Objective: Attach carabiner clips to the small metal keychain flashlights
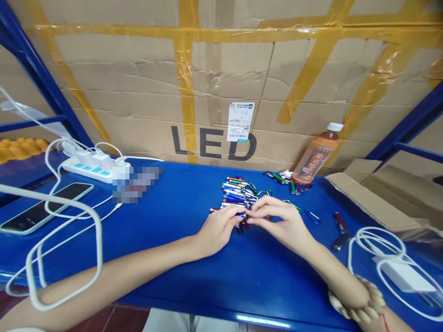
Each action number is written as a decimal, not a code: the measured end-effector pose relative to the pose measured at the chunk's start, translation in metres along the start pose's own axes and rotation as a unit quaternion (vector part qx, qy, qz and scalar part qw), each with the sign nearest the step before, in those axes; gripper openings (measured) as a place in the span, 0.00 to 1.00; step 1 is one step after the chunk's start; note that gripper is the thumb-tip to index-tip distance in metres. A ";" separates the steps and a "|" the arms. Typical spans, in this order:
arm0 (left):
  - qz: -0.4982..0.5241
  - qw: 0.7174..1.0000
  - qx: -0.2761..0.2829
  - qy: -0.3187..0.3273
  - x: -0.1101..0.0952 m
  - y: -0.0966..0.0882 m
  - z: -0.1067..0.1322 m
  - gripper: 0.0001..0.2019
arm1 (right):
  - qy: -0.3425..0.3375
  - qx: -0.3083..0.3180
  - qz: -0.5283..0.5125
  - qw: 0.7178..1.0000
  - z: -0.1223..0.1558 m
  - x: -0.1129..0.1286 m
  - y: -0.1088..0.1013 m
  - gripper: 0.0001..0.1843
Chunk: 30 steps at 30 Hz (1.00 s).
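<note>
Hands: left hand (216,231) and right hand (287,226) close together on my head feed, fingertips nearly meeting above mid-table.
Left fingers: narrow, thumb and index on a small blue piece (241,215); most of it is covered from where I watch.
Right fingers: narrow, tips at the same spot; I can't tell whether they grip the piece too.
Blue piece: between the hands, at the near end of the metal tubes (232,191).
Tubes: small, mixed colours, lined up roughly side by side, with clips at their right ends.
Loose bits: blue carabiner (312,216) right of the right hand; red tube (340,222) further right.
Bottle: drink bottle (315,154), tilted in my view, white cap, small coloured pieces by its base.
Right edge: white charger (404,274) with coiled cable, near a cardboard flap (370,198).
Left side: phone (48,206) lying near a power strip (90,168); pixelated patch beside it, can't read that.
Back: taped carton (138,101) marked LED, behind the blue table (187,193).
</note>
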<state>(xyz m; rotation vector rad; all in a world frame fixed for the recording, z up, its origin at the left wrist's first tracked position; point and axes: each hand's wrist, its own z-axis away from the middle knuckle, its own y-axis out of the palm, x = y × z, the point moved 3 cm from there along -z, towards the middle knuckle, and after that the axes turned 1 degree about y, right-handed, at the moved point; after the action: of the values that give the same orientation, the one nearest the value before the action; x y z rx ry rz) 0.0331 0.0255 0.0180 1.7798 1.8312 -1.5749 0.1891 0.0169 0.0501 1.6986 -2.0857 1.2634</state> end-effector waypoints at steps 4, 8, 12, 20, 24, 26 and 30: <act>0.023 1.000 0.018 -0.005 0.000 0.001 -0.001 0.13 | 0.003 0.043 -0.024 0.999 -0.001 -0.004 0.000 0.06; 0.055 0.997 0.047 -0.013 0.000 0.003 0.001 0.10 | -0.010 0.055 -0.046 0.997 -0.001 -0.007 0.000 0.09; 0.036 0.997 0.067 -0.003 -0.001 0.002 0.003 0.07 | -0.017 0.076 -0.024 0.997 0.001 -0.009 -0.001 0.08; 0.026 0.997 0.068 0.022 0.000 0.001 0.005 0.04 | -0.004 0.058 -0.022 0.998 0.005 -0.009 0.002 0.07; 0.021 0.999 0.043 0.023 0.003 0.001 0.005 0.03 | 0.052 0.037 -0.023 0.998 0.005 -0.009 0.003 0.11; 0.013 0.999 0.028 0.027 0.004 0.001 0.005 0.03 | 0.072 0.027 -0.028 0.997 0.005 -0.010 0.004 0.12; -0.021 0.998 -0.030 0.044 0.003 0.001 0.006 0.03 | 0.111 -0.007 -0.051 0.993 0.006 -0.012 0.008 0.13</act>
<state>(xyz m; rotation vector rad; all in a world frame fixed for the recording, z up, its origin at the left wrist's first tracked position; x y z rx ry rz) 0.0299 0.0229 0.0121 1.8228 1.9453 -1.4608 0.1882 0.0217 0.0348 1.5571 -1.8550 1.3345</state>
